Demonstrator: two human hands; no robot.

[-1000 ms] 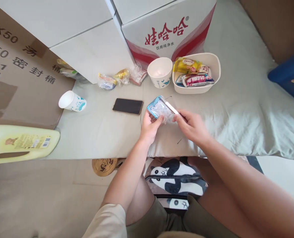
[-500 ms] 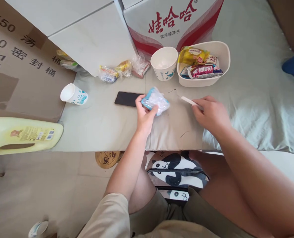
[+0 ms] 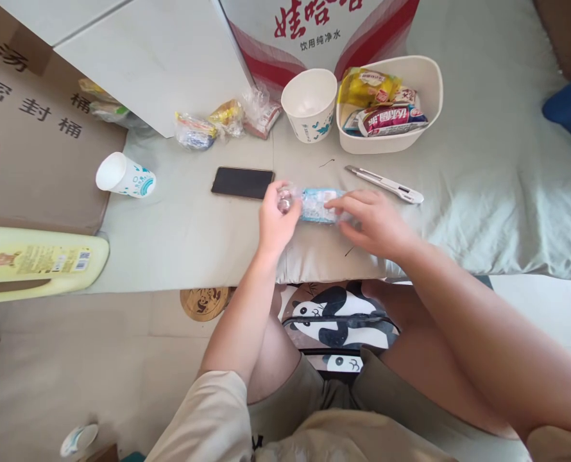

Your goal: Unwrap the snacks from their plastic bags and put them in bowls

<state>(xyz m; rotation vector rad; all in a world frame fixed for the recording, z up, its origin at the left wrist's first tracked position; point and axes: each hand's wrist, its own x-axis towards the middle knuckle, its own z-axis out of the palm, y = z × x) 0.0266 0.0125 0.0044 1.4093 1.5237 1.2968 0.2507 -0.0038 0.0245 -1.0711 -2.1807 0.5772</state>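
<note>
A small blue-and-white packet in clear plastic wrap (image 3: 317, 204) lies between my hands on the pale green cloth. My left hand (image 3: 278, 215) is closed on the crumpled clear plastic at its left end. My right hand (image 3: 369, 221) reaches over the packet's right end, its fingers apart and partly blurred, touching the wrap; I see no firm grip. Just above my right hand a white utility knife (image 3: 386, 185) rests on the cloth, its tip pointing left. A black phone (image 3: 243, 182) lies flat beside my left hand.
Behind stand a paper bowl (image 3: 309, 106) and a cream bin (image 3: 427, 96) of packaged snacks. Several wrapped snacks (image 3: 196, 131) lie further left. A paper cup (image 3: 126, 175) lies tipped near a yellow jug (image 3: 40, 263). Cardboard and white boxes line the back; the cloth's edge runs before my knees.
My right hand has let go of the utility knife, which now lies on the cloth, and has moved left to the packet. The packet is lower and stretched out sideways. The view has shifted slightly.
</note>
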